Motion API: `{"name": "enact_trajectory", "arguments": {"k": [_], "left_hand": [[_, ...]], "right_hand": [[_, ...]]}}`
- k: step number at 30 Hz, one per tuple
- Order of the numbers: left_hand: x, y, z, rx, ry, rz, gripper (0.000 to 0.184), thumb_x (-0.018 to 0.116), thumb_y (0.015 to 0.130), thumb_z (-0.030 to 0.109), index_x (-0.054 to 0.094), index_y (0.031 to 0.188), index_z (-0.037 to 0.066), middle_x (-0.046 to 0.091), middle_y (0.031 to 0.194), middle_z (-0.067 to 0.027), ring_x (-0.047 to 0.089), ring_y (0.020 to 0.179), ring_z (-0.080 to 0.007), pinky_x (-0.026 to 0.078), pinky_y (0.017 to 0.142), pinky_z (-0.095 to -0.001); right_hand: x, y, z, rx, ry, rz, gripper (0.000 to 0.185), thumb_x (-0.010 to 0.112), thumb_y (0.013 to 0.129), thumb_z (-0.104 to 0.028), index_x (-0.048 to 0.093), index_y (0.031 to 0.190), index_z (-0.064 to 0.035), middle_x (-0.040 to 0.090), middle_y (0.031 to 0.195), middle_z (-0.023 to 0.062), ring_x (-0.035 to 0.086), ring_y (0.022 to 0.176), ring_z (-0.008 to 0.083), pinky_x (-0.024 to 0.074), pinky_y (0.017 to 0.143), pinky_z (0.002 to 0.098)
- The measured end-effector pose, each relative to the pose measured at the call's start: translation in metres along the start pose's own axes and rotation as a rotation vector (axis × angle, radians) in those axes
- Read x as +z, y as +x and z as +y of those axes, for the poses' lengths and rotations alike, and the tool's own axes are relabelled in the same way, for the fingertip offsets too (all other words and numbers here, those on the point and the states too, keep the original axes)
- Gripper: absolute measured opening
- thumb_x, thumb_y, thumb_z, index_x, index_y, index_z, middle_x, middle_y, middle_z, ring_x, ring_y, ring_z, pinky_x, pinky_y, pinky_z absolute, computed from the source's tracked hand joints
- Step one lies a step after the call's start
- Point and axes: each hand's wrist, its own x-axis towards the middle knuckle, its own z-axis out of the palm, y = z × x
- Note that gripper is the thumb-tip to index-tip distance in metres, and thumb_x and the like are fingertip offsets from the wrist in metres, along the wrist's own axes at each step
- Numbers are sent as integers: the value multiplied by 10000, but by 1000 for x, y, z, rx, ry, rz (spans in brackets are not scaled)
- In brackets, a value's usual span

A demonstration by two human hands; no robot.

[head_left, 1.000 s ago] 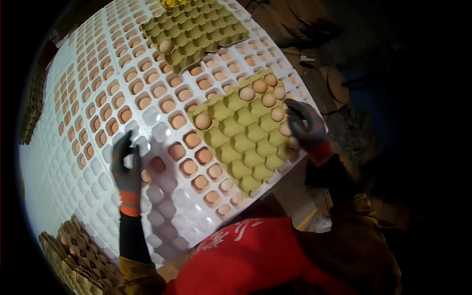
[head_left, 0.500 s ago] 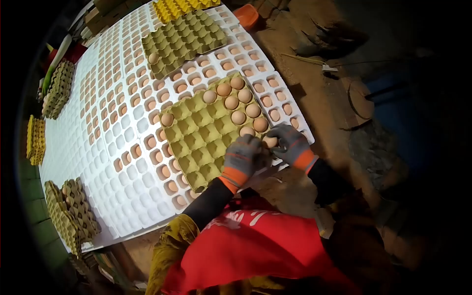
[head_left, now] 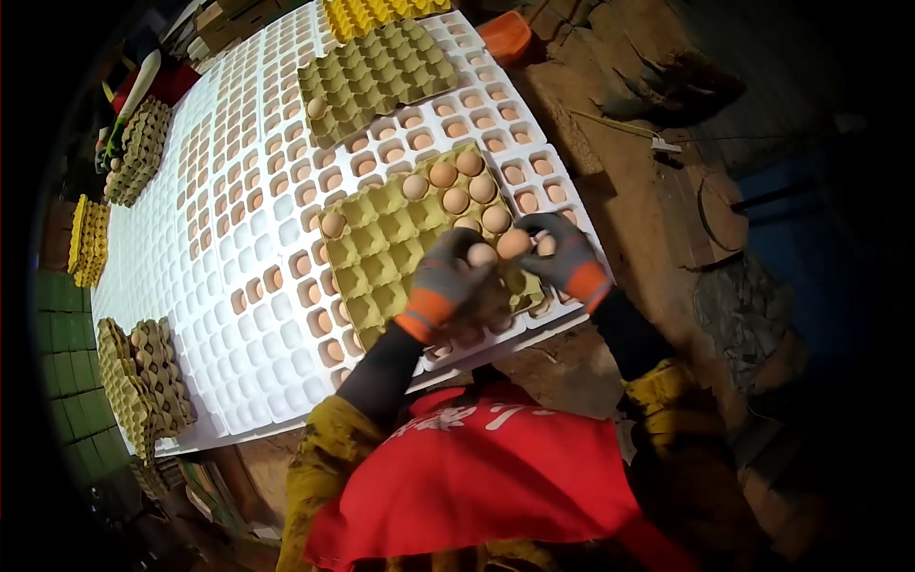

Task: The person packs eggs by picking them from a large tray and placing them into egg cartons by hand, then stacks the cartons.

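Observation:
Both my hands wear grey gloves with orange cuffs, over the right side of a pulp egg tray [head_left: 381,234]. My left hand [head_left: 446,278] is closed around a brown egg [head_left: 481,255] at its fingertips. Right beside it, my right hand [head_left: 570,255] curls round a paler egg [head_left: 545,245], and its fingers touch another brown egg [head_left: 515,243] between the two hands. Several eggs stand in the tray's far right cups, and a single egg [head_left: 333,225] sits at its left edge. The cups under my hands are partly hidden.
White foam trays [head_left: 250,334] cover the table, many cups holding eggs. Beyond lie another pulp tray [head_left: 381,76] with one egg and a yellow tray [head_left: 376,14]. Stacked pulp trays [head_left: 143,386] stand at the left edge. An orange scoop-like container [head_left: 505,38] is off the far right.
My hands have lifted from the tray's near right corner, moving slightly up and apart. Eggs now show at the fingers of both hands. The view has shifted a little.

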Motion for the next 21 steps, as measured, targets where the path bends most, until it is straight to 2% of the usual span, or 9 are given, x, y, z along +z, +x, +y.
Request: {"name": "enact_trajectory", "arguments": {"k": [2,4,5,8,10,12,15,17,21], "left_hand": [[-31,2,-6,-299,-910,-91,465,658,879,142,578,1337,131,650,1135,-62,662,952,-223,556,709,-378],[-54,6,-9,-213,-1017,-56,503,666,905,169,559,1391,100,641,1172,-51,651,950,-173,549,702,-345],[-57,15,-13,-273,-805,-10,441,663,895,171,602,1326,105,644,1144,-123,678,966,-282,563,794,-374],[-46,36,-3,174,458,73,462,750,839,276,635,1266,142,610,1176,-164,657,982,-345,556,810,-417],[-18,49,-20,233,723,143,389,807,723,331,682,1047,154,563,1215,-184,613,992,-371,534,775,-472],[-2,61,-36,296,672,131,307,751,748,326,681,1000,167,662,1031,-153,644,880,-340,524,723,-461],[22,76,-32,187,820,268,154,650,826,279,705,866,141,666,902,-116,646,837,-293,514,653,-408],[-17,64,-6,170,960,-5,163,664,841,260,684,955,145,578,1166,-136,627,958,-292,537,712,-445],[-145,-4,-24,104,186,228,480,842,728,354,713,1098,77,578,1252,-172,606,1139,-328,541,889,-419]], "right_hand": [[-11,-10,15,177,813,54,615,735,844,-168,493,1401,-66,572,1249,128,647,1048,264,577,799,369],[-21,-16,10,67,1061,40,563,726,845,-99,528,1366,-25,569,1267,126,671,969,190,592,750,337],[-24,-10,7,131,981,-15,556,726,847,-107,538,1366,-54,559,1288,125,662,1004,201,583,782,344],[-14,27,-2,-302,-1,82,514,735,847,-144,588,1340,-158,552,1327,121,616,1142,266,541,898,391],[-4,37,-34,-100,-501,56,539,788,784,-226,629,1299,-207,565,1350,145,556,1246,343,499,986,447],[22,53,17,-337,-985,156,606,836,735,-247,627,1305,-252,536,1386,147,592,1194,366,505,975,424],[16,57,-19,-134,-686,62,589,806,745,-212,626,1307,-193,598,1307,178,624,1143,361,522,950,429],[6,51,-6,-154,-382,154,515,772,803,-185,629,1294,-127,659,1181,145,659,1035,284,544,847,397],[27,66,-70,109,488,196,395,692,937,-149,599,1314,-79,658,951,27,571,683,66,462,525,247]]}}
